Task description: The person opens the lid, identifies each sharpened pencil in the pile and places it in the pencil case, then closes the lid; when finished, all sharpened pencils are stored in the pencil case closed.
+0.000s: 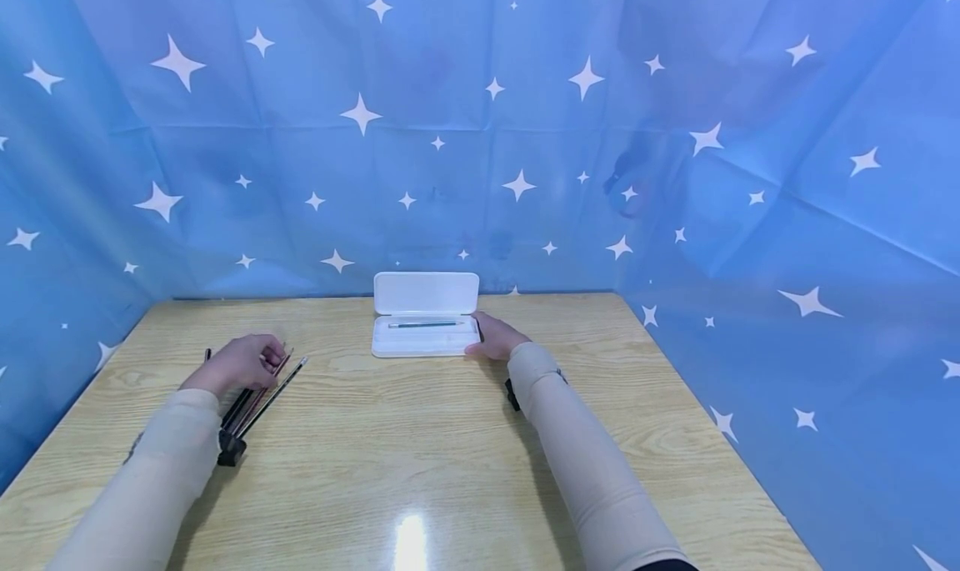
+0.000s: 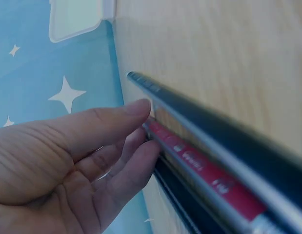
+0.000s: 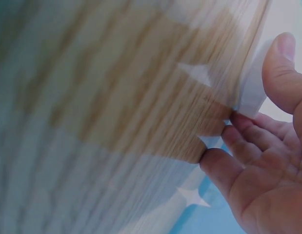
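Note:
In the head view, my left hand is over a small group of pencils at the table's left. Its thumb and fingertips pinch the end of a red pencil, seen closely in the left wrist view. Beside that one lie a dark pencil and other dark pencils, partly hidden by the hand. A white pencil case lies with its lid raised at the back, a green pencil inside. My right hand holds the case's right end, thumb at the front and fingers behind.
The wooden table reaches back to a blue curtain with white stars, which also runs along both sides. The case's raised lid stands close to the back curtain.

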Tool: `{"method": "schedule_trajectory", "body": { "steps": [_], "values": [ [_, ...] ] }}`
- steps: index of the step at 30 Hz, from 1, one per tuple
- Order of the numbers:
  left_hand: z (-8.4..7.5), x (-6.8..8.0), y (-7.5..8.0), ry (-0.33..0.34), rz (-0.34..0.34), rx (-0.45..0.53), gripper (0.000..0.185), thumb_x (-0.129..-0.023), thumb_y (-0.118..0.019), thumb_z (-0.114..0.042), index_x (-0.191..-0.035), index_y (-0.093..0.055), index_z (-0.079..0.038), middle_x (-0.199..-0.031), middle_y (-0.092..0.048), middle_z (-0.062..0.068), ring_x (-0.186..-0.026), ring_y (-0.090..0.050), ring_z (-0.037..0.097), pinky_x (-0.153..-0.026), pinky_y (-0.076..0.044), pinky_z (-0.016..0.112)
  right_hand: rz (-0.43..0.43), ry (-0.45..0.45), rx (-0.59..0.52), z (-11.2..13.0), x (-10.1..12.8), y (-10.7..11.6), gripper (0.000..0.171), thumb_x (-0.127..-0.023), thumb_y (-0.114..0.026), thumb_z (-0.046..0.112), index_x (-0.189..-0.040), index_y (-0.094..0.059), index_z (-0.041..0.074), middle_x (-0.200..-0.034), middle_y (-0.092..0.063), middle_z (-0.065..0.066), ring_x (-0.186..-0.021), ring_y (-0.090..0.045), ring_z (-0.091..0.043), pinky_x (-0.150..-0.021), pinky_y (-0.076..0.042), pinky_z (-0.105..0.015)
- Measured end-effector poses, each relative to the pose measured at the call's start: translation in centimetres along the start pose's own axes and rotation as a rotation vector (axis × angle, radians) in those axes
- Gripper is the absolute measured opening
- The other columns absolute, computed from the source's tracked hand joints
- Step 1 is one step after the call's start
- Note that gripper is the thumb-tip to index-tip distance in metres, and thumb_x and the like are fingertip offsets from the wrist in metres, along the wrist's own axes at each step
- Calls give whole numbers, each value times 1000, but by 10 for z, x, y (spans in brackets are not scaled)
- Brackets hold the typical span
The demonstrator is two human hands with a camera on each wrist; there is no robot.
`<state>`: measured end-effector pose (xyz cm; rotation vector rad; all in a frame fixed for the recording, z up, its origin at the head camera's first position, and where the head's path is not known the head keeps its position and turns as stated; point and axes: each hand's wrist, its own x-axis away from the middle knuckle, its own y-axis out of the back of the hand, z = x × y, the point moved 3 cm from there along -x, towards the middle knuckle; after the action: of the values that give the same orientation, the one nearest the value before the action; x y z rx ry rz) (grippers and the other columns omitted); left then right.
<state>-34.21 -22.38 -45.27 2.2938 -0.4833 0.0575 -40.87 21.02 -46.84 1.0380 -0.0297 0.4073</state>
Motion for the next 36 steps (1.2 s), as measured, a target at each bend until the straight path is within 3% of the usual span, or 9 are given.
{"method": "schedule_trajectory", "body": {
  "steps": [13,22,29,36],
  "values": [
    [0,0,-5,20,-49,0,50,-77,-72,15,-122,-50,14,-109,-57,24,-89,-58,27,-68,-56,35,-12,-2,-3,0,0,-1,74,-98,-69,27,-158,-28,11,-157,-41,-11,-145,-38,-29,-119,-31,-45],
    [-2,0,-5,46,-50,-17,51,-75,-63,15,-123,-46,14,-106,-57,25,-80,-56,24,-61,-51,35,-22,-38,-16,-3,-3,-4,75,-98,-70,29,-159,-29,17,-158,-40,-6,-146,-36,-26,-119,-30,-45],
    [2,-3,-3,51,-73,-79,59,-77,-71,8,-129,-44,14,-106,-63,24,-88,-59,31,-69,-52,37,-17,-52,10,-6,-8,-5,77,-97,-70,31,-160,-27,18,-159,-39,-5,-147,-35,-25,-120,-29,-43],
    [2,-5,-2,52,-51,-93,61,-77,-70,5,-132,-45,16,-101,-63,19,-88,-58,30,-72,-50,38,-9,-49,-2,-7,-8,-5,76,-98,-68,30,-160,-27,16,-159,-39,-7,-147,-36,-27,-119,-30,-45]
  ]
}}
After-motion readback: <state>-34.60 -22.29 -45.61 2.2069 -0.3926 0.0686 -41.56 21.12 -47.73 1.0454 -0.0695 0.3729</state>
